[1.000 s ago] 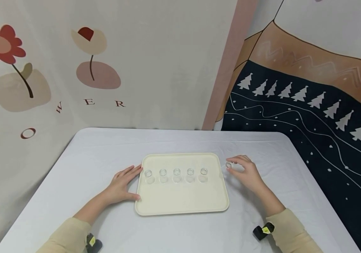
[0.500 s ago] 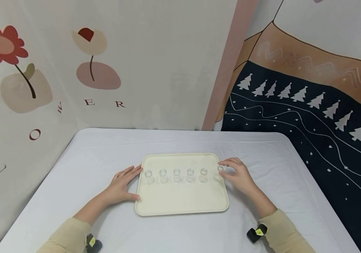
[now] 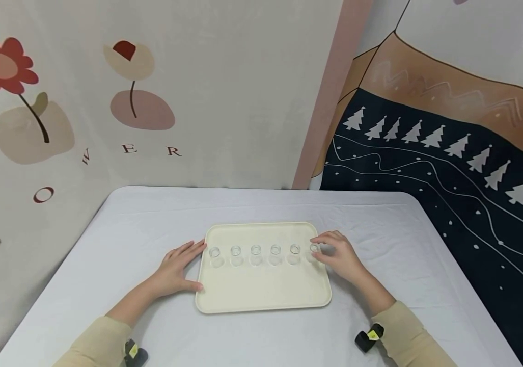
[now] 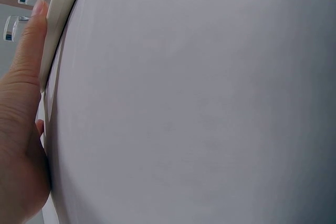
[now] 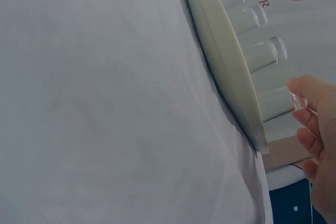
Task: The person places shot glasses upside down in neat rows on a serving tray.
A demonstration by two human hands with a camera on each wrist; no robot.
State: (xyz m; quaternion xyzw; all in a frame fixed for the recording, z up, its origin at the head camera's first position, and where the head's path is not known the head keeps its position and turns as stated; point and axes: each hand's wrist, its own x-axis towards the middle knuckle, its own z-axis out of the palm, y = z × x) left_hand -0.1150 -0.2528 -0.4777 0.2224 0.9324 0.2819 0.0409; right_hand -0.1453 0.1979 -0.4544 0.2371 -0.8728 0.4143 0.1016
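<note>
A cream tray (image 3: pixel 263 298) lies on the white-covered table, with a row of small clear glass cups (image 3: pixel 255 255) standing across it. My left hand (image 3: pixel 174 272) rests at the tray's left edge, fingers spread and straight; in the left wrist view its thumb (image 4: pixel 32 40) lies along the rim. Near the right end of the row, my right hand (image 3: pixel 341 257) pinches the upper end of another small glass cup (image 3: pixel 314 249) between thumb and fingers. The right wrist view shows this held cup (image 5: pixel 275 102) upright at the tray, its thick clear upper end partly hidden by the fingertips.
The white tablecloth (image 3: pixel 151 219) surrounds the tray and has slight creases. Behind the table hangs a pale cloth (image 3: pixel 234 102) with flower prints, beside a dark cloth (image 3: pixel 380 158) with white trees. Each sleeve carries a black wrist device (image 3: pixel 368 337).
My right hand has moved left with the glass cup, from beyond the tray's right edge to the right end of the row. My left hand has stayed at the tray's edge.
</note>
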